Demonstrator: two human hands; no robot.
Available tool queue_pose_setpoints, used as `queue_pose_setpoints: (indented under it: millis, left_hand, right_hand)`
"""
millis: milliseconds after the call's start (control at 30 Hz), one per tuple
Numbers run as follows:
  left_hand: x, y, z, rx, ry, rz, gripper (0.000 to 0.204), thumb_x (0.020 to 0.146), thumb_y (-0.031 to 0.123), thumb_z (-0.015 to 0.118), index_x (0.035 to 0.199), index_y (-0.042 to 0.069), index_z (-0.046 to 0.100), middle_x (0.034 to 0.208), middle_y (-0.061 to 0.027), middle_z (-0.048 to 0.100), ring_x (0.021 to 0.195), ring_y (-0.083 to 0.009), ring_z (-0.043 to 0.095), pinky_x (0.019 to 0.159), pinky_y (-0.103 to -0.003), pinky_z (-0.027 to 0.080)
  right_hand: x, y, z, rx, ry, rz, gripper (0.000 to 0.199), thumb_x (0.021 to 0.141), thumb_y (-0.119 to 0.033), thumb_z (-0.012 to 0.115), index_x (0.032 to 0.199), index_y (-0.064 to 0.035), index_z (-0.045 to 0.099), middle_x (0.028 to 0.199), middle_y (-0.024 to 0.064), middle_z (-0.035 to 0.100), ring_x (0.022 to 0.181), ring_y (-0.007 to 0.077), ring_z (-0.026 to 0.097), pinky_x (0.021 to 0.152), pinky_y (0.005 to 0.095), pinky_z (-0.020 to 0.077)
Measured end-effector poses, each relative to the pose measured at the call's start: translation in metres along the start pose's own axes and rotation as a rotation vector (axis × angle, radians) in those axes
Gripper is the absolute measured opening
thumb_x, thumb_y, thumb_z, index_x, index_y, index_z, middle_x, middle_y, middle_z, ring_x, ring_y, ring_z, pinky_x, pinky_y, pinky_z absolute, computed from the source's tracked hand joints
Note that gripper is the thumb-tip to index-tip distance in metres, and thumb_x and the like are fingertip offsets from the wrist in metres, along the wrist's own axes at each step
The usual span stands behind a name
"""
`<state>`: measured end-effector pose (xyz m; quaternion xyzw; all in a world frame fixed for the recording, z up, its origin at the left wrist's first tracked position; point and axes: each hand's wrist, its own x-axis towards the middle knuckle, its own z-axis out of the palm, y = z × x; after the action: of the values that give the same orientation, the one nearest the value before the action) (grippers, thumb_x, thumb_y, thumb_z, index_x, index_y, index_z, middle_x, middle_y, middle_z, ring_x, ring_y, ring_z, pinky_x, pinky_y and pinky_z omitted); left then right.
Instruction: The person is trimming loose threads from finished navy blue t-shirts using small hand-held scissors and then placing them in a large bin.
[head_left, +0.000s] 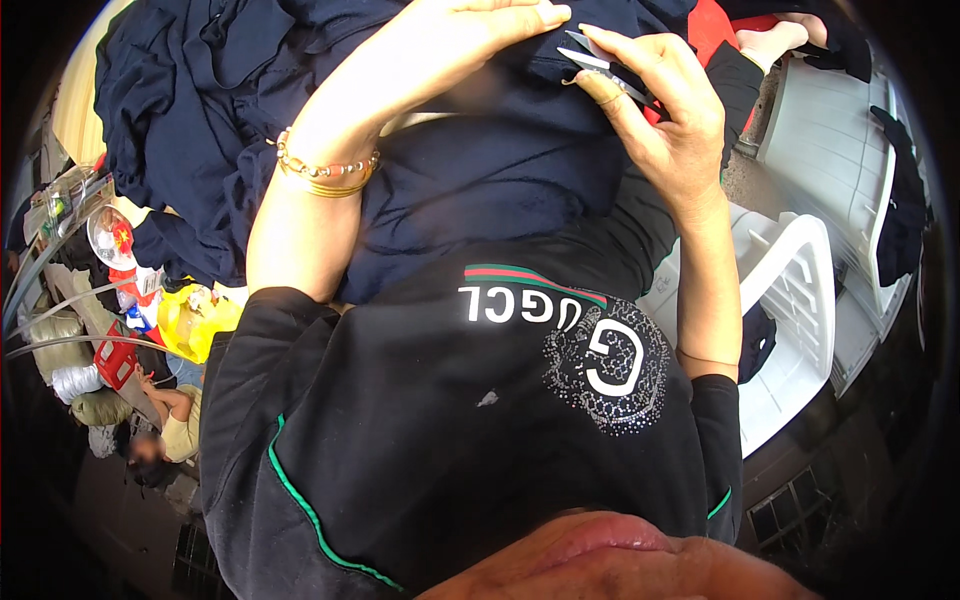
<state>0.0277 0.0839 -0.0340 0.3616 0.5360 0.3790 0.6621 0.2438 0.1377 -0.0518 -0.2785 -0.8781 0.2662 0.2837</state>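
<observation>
A broad stretch of dark blue cloth lies over the person's lap, its folds heaped toward the left, beside the right edge of a pale wooden tabletop. The left hand reaches across the cloth from the left, cut off in part by the upper border of the view. Its fingers stretch to the right, close together; I cannot tell whether they pinch the fabric. Gold bangles and a beaded bracelet circle that wrist.

The right hand is clamped on a pair of small scissors, with the thumb below and the fingers above. The two blades stand slightly apart, their tips pointing left above the cloth, near the left fingertips but not touching them. A gold ring shows on the right thumb.

The person wears a black shirt with green piping. At the right, a white plastic chair stands near the elbow, and a dark garment hangs at the right edge of a white plastic piece behind it. To the left are a yellow bag, a red basket and, farther off, another person in a pale yellow top.
</observation>
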Motion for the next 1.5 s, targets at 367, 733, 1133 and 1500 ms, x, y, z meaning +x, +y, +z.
queue_pose_setpoints:
  millis: [367,733,1133,1500]
  left_hand:
    - [-0.005,0.004,0.003,0.006,0.020,0.026,0.022,0.094,0.022,0.058,0.086,0.004,0.065,0.064,0.0081,0.050,0.051,-0.0005,0.037,0.044,-0.019,0.025]
    - [-0.011,0.015,-0.001,0.264,-0.003,0.331,0.024,0.094,0.019,0.055,0.094,-0.003,0.063,0.076,-0.0035,0.062,0.069,-0.0098,0.055,0.064,-0.022,0.043]
    - [-0.033,0.031,-0.037,0.636,0.092,0.243,0.018,0.084,0.009,0.060,0.095,-0.004,0.066,0.084,-0.0142,0.069,0.077,-0.0209,0.066,0.072,-0.029,0.050]
    - [-0.019,0.012,-0.039,0.805,0.148,0.467,0.019,0.082,0.013,0.060,0.089,-0.003,0.068,0.081,-0.0196,0.067,0.077,-0.0283,0.067,0.070,-0.033,0.051]
  right_hand:
    - [0.010,-0.010,0.004,-0.020,0.037,-0.103,0.036,0.073,-0.006,0.077,0.108,-0.0057,0.069,0.080,0.0051,0.060,0.070,0.0134,0.057,0.064,0.0240,0.0449]
    - [0.006,-0.003,0.005,-0.134,0.170,-0.023,0.031,0.074,-0.004,0.076,0.105,-0.0067,0.071,0.074,0.0032,0.057,0.066,0.0106,0.053,0.060,0.0234,0.0428]
    - [0.010,-0.017,0.018,-0.286,0.225,-0.147,0.037,0.068,-0.021,0.081,0.104,-0.0165,0.072,0.074,-0.0009,0.055,0.058,0.0111,0.052,0.052,0.0258,0.0442]
    - [0.018,-0.025,0.023,-0.362,0.232,-0.257,0.040,0.065,-0.020,0.081,0.103,-0.0173,0.072,0.079,-0.0024,0.056,0.066,0.0126,0.053,0.056,0.0255,0.0455]
